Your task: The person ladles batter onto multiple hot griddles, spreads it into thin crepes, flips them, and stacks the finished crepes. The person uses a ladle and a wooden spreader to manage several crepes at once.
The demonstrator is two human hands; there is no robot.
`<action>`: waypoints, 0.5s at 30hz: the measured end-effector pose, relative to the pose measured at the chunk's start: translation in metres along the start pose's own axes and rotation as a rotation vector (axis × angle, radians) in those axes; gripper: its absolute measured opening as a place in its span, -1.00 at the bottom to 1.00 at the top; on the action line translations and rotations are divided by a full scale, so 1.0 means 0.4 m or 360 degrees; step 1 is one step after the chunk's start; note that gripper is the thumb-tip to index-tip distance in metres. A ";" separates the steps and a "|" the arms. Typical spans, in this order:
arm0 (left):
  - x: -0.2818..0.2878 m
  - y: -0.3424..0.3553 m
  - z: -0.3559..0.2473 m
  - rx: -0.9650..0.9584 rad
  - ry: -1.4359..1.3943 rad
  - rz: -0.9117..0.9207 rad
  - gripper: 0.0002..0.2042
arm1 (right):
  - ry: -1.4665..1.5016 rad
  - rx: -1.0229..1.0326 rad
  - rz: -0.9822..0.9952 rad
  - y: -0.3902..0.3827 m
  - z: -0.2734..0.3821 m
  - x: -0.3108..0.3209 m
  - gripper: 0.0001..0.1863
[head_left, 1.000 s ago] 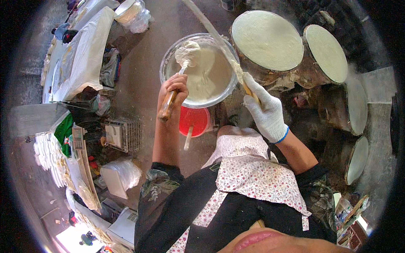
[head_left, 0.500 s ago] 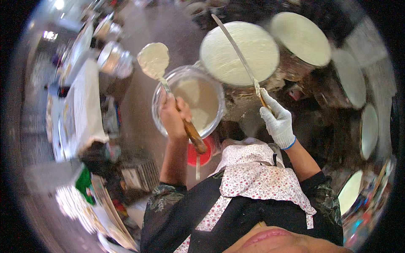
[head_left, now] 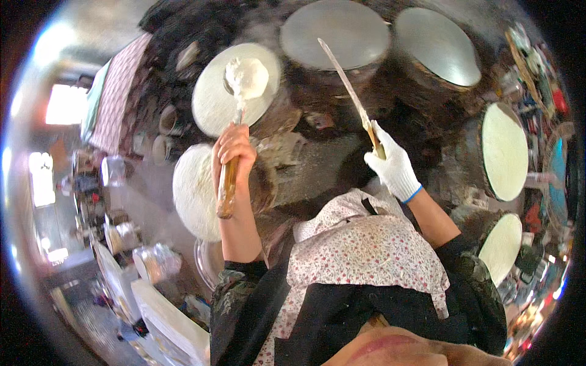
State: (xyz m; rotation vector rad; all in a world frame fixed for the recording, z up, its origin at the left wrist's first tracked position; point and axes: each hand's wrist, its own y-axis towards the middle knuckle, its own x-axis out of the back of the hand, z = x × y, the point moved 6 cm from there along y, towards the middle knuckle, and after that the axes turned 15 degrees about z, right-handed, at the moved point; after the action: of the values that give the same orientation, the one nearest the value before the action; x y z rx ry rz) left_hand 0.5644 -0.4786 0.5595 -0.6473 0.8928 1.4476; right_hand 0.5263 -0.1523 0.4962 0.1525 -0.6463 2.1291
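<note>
My left hand (head_left: 234, 149), bare, is closed round the wooden handle of a ladle (head_left: 220, 189). Its bowl hangs over a round griddle (head_left: 210, 100) coated with a pale layer. A thick white lump of batter (head_left: 255, 79) shows at the bowl; whether it lies in the ladle or on the griddle I cannot tell. My right hand (head_left: 390, 161), in a white knitted glove, grips the short handle of a long, narrow spatula (head_left: 345, 82). The spatula's batter-smeared blade points up and left, its tip overlapping the near part of a bare grey griddle (head_left: 354, 30).
Another bare grey griddle (head_left: 438, 49) stands at the far right. Pale rounds cover griddles at the near left (head_left: 195, 192), the right (head_left: 505, 152) and the lower right (head_left: 500, 250). Part of a clear-rimmed tub (head_left: 204, 265) shows beside my left arm. A white-topped table (head_left: 168, 317) stands lower left.
My body has turned right, away from the batter tub. The batter-filled ladle has come from beside the tub to above a coated griddle. My right hand still holds the spatula.
</note>
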 end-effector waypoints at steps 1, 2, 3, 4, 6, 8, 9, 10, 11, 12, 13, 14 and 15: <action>0.034 0.072 0.009 0.0020 0.0080 -0.0091 -0.63 | 0.0083 -0.0030 -0.0077 0.010 -0.013 0.061 -0.24; 0.064 0.145 0.018 0.0040 0.0174 -0.0097 -0.63 | 0.0156 -0.0008 -0.0132 0.017 -0.013 0.118 -0.25; 0.090 0.218 0.033 0.0101 0.0284 -0.0037 -0.62 | 0.0321 -0.0100 -0.0148 0.024 -0.025 0.169 -0.25; 0.116 0.292 0.049 0.0180 0.0462 0.0081 -0.82 | 0.0524 -0.0194 -0.0124 0.037 -0.037 0.201 -0.26; 0.203 0.426 0.076 0.0261 0.0621 -0.0002 -0.79 | 0.0638 -0.0277 -0.0279 0.063 -0.050 0.315 -0.28; 0.297 0.538 0.098 0.0382 0.0853 -0.0181 -0.64 | 0.0649 -0.0267 -0.0321 0.096 -0.059 0.381 -0.29; 0.335 0.586 0.095 0.0333 0.1110 -0.0274 -0.54 | 0.0632 -0.0249 -0.0368 0.112 -0.067 0.401 -0.30; 0.374 0.625 0.100 0.0353 0.1245 -0.0368 -0.49 | 0.0644 -0.0296 -0.0358 0.121 -0.082 0.411 -0.30; 0.413 0.654 0.105 0.0381 0.1398 -0.0489 -0.48 | 0.0659 -0.0322 -0.0374 0.140 -0.100 0.409 -0.30; 0.451 0.679 0.109 0.0400 0.1512 -0.0602 -0.46 | 0.0645 -0.0429 -0.0425 0.136 -0.118 0.404 -0.30; 0.481 0.704 0.115 0.0454 0.1725 -0.0646 -0.46 | 0.0613 -0.0466 -0.0484 0.153 -0.135 0.395 -0.30; 0.510 0.726 0.115 0.0489 0.1953 -0.0718 -0.45 | 0.0701 -0.0386 -0.0510 0.152 -0.138 0.375 -0.30; 0.534 0.748 0.115 0.0520 0.2162 -0.0728 -0.44 | 0.0680 -0.0380 -0.0560 0.171 -0.145 0.362 -0.31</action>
State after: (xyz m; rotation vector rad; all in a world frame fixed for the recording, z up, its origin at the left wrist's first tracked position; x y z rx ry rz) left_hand 0.2552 -0.3062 0.4498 -1.4927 1.7878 0.2697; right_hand 0.3923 -0.0512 0.4679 -0.2940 -0.5634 1.6589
